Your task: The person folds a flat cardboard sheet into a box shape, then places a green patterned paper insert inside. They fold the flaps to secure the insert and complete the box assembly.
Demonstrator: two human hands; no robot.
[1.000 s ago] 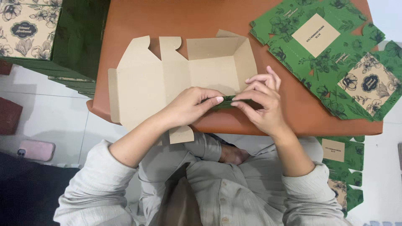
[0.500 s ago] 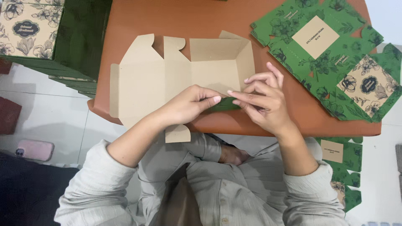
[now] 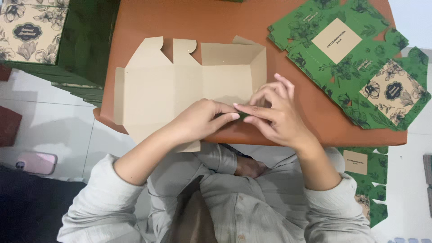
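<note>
The box [image 3: 180, 85] lay half-folded on the orange counter [image 3: 148, 20], brown inside up. Both hands met at its near edge — the left hand [image 3: 202, 119] and right hand [image 3: 272, 112] pinched the green flap [image 3: 243, 116] with curled fingers. Flat green blanks [image 3: 346, 63] lay right.

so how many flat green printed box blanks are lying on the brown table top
2: both flat green box blanks lie at the table's far right, one near the far edge, the other overlapping it nearer the person. More may be hidden underneath.
</note>
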